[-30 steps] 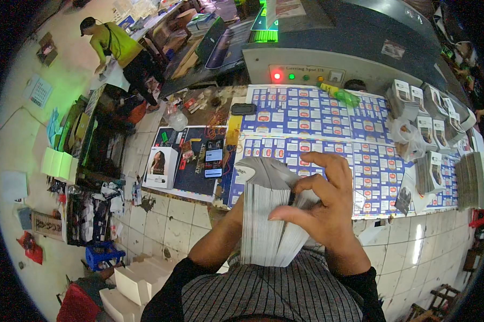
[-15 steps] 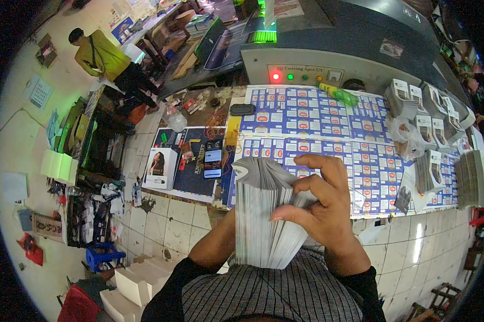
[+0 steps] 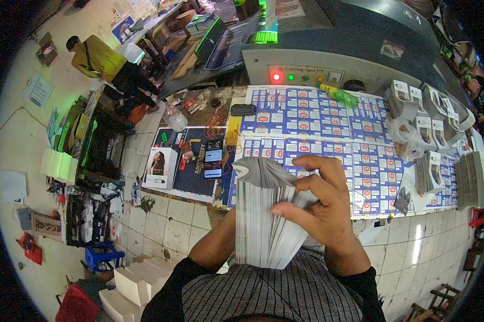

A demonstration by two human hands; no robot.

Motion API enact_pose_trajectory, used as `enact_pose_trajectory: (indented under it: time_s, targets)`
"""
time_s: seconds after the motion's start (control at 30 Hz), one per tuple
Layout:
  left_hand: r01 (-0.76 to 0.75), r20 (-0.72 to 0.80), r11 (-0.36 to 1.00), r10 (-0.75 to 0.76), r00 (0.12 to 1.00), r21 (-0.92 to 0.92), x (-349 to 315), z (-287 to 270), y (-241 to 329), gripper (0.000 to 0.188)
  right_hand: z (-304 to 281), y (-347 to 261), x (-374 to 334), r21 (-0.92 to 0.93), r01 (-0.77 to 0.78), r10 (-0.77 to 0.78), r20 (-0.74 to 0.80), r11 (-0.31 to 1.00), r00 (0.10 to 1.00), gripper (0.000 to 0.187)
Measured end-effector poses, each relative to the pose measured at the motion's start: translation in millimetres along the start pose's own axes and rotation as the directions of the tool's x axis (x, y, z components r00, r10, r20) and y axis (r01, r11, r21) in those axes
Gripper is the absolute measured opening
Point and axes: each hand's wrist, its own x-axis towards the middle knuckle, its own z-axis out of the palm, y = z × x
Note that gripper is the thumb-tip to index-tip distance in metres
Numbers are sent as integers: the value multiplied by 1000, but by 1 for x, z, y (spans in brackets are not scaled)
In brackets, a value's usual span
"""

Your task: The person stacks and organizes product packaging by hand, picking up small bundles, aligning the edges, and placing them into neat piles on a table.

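White-edged stack of paper sheets (image 3: 263, 225), upright before the person's striped shirt (image 3: 220, 295); the right hand (image 3: 328, 209) holds its right side, thumb against the edges; the left hand is hidden, its grip unclear.

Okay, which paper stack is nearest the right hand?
The fanned stack in front of the striped shirt; the other stacks stand farther off.
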Motion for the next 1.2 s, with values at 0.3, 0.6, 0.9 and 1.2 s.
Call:
enact_pose_trajectory:
  time_s: [0.3,0.6,0.9,1.2]
  targets:
    - [-28,88,999,30,996,-32,3,-2,-3,49,-2,-1,-1,19,-13,12,31,1000,999,40]
    - [-46,3,992,46,999,120,8,-12,-12,42,-3,-1,-3,35,-20,18,52,999,998,38]
    - [68,184,990,-45,982,-121,5,-36,-7,40,-3,-6,0,-1,-15,15,15,1000,1000,20]
    - [-18,70,999,20,997,-29,3,-19,-9,39,-5,-7,0,-88,36,-35,7,995,999,36]
